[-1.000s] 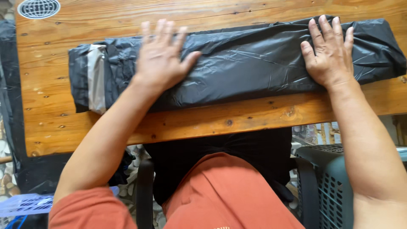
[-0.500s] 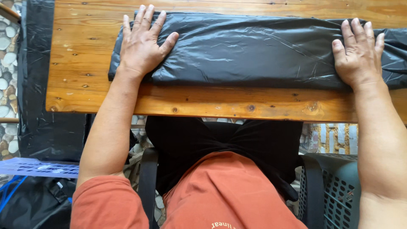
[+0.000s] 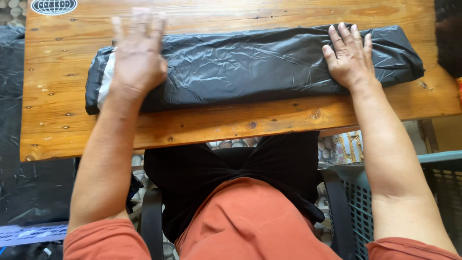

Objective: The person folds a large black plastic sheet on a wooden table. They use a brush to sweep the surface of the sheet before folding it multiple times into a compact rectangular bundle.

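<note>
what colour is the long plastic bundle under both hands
Black, glossy and crinkled: the long plastic-wrapped bundle, seen in the head view.

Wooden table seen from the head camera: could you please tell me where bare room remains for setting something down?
The wooden table has a bare strip along its near edge, below the black plastic bundle, and another along the far edge. The left end is also bare. The middle is crowded: the left hand and right hand lie flat on the bundle.

Left hand (image 3: 138,55) is motion-blurred over the black bag (image 3: 250,65), fingers indistinct. A round emblem (image 3: 54,6) beyond the bag is cropped by the top edge.
</note>
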